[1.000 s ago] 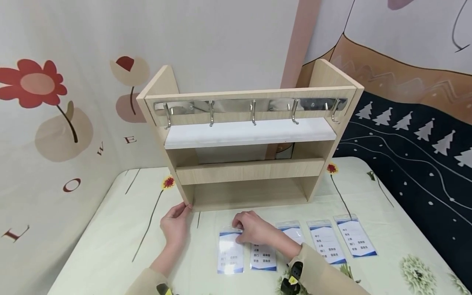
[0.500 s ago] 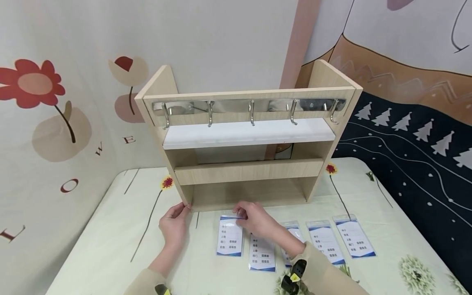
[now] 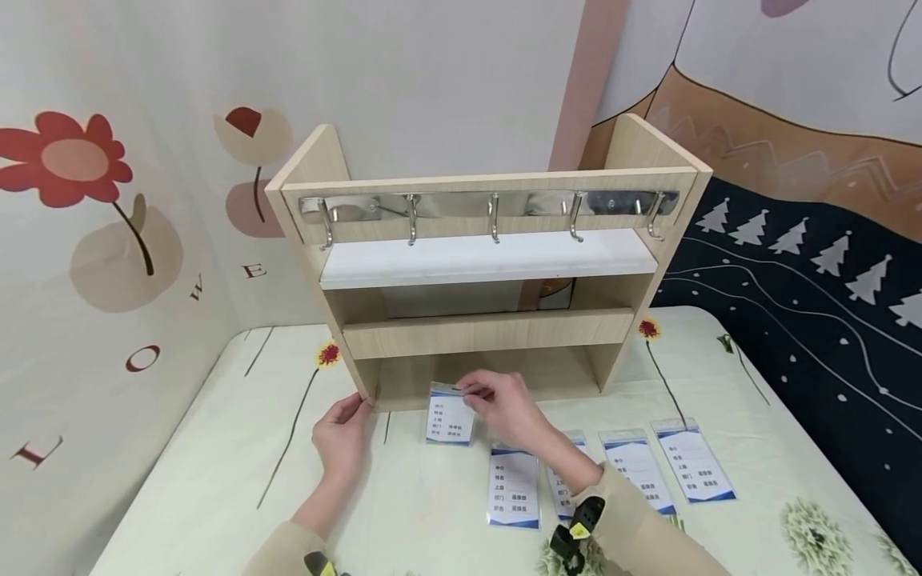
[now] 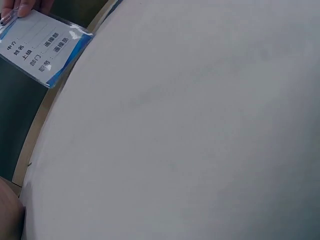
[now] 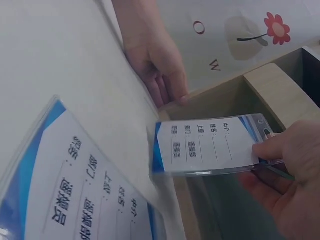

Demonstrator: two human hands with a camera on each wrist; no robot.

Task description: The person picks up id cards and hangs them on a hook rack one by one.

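My right hand [image 3: 502, 406] pinches a badge holder [image 3: 448, 418] by its top edge, just in front of the wooden rack's bottom. In the right wrist view, this clear-sleeved badge [image 5: 205, 145] with a white and blue card is held up off the table, thumb [image 5: 270, 146] on its slotted end. My left hand [image 3: 342, 436] grips the lower left front corner of the wooden rack [image 3: 490, 332] between thumb and fingers. Several metal hooks [image 3: 494, 218] line the rack's top rail. In the left wrist view, the held badge [image 4: 42, 45] shows at the top left.
Several more badges lie in a row on the table: one [image 3: 514, 488], one [image 3: 565, 492] partly under my right forearm, one [image 3: 639, 472] and one [image 3: 693, 462] to the right. A white shelf board [image 3: 490, 260] sits below the hooks. Printed cloth [image 3: 446, 88] hangs behind.
My right hand has lifted the leftmost badge off the table and moved it forward toward the rack. My left hand has stayed at the rack's corner.
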